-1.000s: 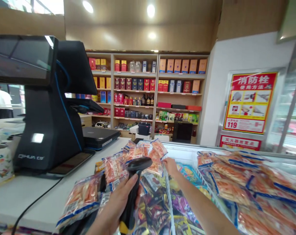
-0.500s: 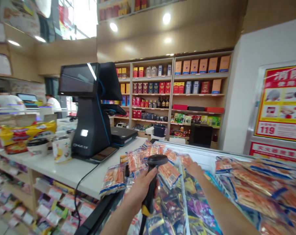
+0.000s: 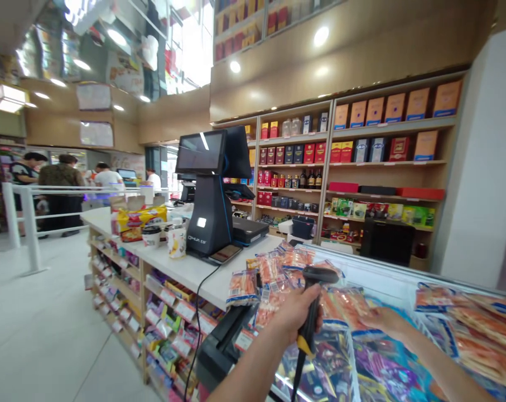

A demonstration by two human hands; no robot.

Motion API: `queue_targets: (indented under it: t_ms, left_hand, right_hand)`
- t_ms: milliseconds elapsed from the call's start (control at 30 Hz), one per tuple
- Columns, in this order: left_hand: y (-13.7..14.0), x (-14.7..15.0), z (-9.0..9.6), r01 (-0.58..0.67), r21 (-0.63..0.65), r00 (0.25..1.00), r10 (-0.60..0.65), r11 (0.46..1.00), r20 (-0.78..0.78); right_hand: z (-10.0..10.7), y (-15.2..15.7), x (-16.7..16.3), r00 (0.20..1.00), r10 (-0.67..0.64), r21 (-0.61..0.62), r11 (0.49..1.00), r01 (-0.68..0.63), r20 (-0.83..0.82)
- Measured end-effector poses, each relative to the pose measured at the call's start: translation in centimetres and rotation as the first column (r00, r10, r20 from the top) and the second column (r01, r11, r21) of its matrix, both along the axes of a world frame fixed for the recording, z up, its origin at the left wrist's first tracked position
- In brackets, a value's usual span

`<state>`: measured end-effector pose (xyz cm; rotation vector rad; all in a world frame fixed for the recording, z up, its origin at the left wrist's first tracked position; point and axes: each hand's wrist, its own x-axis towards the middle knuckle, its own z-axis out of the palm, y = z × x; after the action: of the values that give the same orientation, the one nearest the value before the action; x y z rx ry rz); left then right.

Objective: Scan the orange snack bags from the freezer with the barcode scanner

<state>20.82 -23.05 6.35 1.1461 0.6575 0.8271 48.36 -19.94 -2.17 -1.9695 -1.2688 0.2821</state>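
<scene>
My left hand (image 3: 298,310) is closed around the handle of a black barcode scanner (image 3: 309,318) with yellow trim; the scanner stands upright, its cord running down. To the right, my right hand (image 3: 382,321) grips the edge of a clear, blue-edged packet of orange-and-white sticks (image 3: 348,307). Its fingertips are partly hidden by the packet. Beyond the scanner, a heap of similar packets (image 3: 271,268) spreads over the counter end and the glass-topped case. More such packets (image 3: 478,329) lie in a pile right of my right hand.
A black checkout terminal (image 3: 202,215) stands on the white counter (image 3: 186,268), beside a lidded cup (image 3: 151,237), a bottle (image 3: 177,239) and yellow snack bags (image 3: 139,220). Colourful packages (image 3: 386,363) show under the case's glass. Boxed goods fill the wall shelves (image 3: 357,173). Several people stand at far left.
The view has swung left, bringing in more floor and the people. My right hand has drawn nearer with a packet, now closer to the scanner's right side. The left hand keeps the scanner.
</scene>
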Motion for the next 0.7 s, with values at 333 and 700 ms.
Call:
queue_targets:
  t_ms: [333, 700]
  left_hand:
    - [-0.5, -0.5, 0.2, 0.076, 0.058, 0.997, -0.074, 0.995, -0.025]
    - [-2.0, 0.4, 1.2, 0.148, 0.057, 0.984, -0.141, 0.987, -0.108]
  right_hand:
    - [0.4, -3.3, 0.1, 0.985, -0.015, 0.322, 0.944, 0.070, -0.171]
    - [0.1, -3.5, 0.3, 0.989, -0.102, 0.326, 0.936, 0.132, -0.108]
